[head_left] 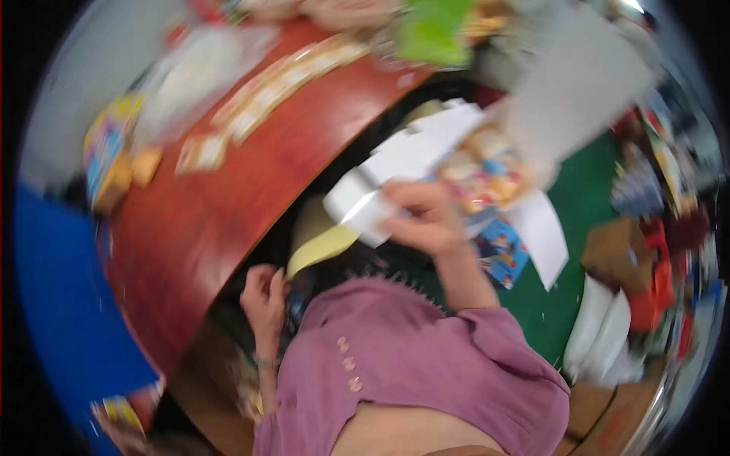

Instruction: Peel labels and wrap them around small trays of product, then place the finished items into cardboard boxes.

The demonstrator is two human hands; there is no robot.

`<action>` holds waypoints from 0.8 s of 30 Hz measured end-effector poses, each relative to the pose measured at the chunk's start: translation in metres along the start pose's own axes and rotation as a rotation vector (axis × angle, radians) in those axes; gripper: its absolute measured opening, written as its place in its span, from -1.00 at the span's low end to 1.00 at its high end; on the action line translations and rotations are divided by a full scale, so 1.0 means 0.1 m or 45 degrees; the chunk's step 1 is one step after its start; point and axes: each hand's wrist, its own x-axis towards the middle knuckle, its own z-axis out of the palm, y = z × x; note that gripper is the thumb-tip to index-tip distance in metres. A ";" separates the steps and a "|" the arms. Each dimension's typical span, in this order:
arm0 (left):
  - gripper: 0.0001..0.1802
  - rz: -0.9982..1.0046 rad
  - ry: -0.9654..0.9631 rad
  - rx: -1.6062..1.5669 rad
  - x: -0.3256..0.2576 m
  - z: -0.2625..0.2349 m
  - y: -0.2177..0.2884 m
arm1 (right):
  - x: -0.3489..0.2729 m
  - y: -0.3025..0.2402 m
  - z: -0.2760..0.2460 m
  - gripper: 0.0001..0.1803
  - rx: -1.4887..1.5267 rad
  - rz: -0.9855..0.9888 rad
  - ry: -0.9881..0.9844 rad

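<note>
A pale yellow strip (323,248), thin and slightly curved, stretches between my two hands in front of my body. My left hand (263,305) pinches its lower end beside the table edge. Towards my right hand (426,216) the strip turns whitish and shiny, and the closed fingertips there grip that end. Whether it is tape or paper I cannot make out, as the picture is blurred. Just behind the right hand lie white flat card pieces (414,148), partly covered by its fingers.
The reddish-brown table (251,182) curves along my left, bearing a row of small packets (285,80) and a clear plastic bag (194,76). A large white board (582,83), colourful printed packs (483,175) and a brown cardboard box (617,254) are on the right, over a green floor (544,304).
</note>
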 end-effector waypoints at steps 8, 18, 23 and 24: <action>-0.69 0.816 0.062 0.396 0.14 -0.19 1.15 | 0.63 -0.08 0.56 -0.87 -0.363 -0.079 -0.206; -0.59 0.775 0.205 0.430 0.24 -0.29 0.86 | 1.00 0.22 1.17 -0.84 -0.288 -0.081 -0.636; -0.54 0.827 0.308 0.513 0.32 -0.33 0.72 | 1.21 0.38 1.22 -0.74 -0.152 -0.042 -0.930; -0.52 0.861 0.348 0.527 0.33 -0.33 0.69 | 1.25 0.40 1.23 -0.74 -0.152 -0.037 -0.934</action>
